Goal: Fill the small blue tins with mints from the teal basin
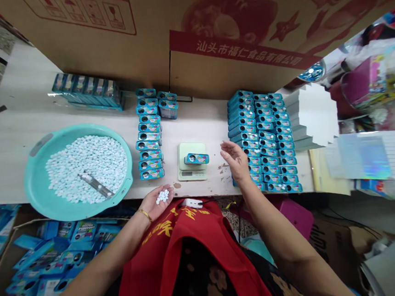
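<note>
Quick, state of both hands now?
Left hand: open, palm up, holding small white pellets.
Right hand: open, fingers loosely curled, no object visible in it.

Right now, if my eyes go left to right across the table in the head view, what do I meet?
Round turquoise plastic basin, long row of small blue boxes, pale-green flat scale, three-row block of small blue boxes, stepped white stack, shiny iridescent sheet.
</note>
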The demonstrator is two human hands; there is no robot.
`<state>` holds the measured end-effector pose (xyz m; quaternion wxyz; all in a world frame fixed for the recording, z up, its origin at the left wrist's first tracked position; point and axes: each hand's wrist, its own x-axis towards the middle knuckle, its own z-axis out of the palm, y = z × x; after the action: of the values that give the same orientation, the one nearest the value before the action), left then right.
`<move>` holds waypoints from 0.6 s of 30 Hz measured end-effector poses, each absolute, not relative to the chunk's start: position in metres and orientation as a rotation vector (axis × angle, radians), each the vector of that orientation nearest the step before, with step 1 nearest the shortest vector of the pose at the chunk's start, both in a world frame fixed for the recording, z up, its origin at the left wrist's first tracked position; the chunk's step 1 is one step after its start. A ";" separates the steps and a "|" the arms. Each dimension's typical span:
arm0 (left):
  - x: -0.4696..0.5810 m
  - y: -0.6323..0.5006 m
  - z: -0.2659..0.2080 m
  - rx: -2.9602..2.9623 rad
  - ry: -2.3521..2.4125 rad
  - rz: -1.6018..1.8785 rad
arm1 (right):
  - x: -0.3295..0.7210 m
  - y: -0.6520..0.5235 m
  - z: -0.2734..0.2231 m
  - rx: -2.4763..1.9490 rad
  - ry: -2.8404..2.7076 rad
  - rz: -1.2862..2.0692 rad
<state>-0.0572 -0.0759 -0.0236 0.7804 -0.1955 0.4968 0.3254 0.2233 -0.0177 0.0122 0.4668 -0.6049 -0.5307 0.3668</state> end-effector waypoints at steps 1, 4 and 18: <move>-0.057 -0.076 -0.024 -0.417 1.070 0.702 | 0.224 -0.018 0.011 -1.496 -1.338 0.918; -0.054 -0.075 -0.023 -0.391 1.059 0.688 | 0.220 -0.019 0.006 -1.539 -1.495 0.957; -0.061 -0.080 -0.019 -0.549 1.077 0.799 | 0.179 0.044 -0.024 -1.542 -2.058 0.739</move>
<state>-0.0610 -0.0802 -0.0191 0.7487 -0.2512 0.4926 0.3656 0.1793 0.0440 -0.0242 0.2308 -0.5606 -0.7485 0.2687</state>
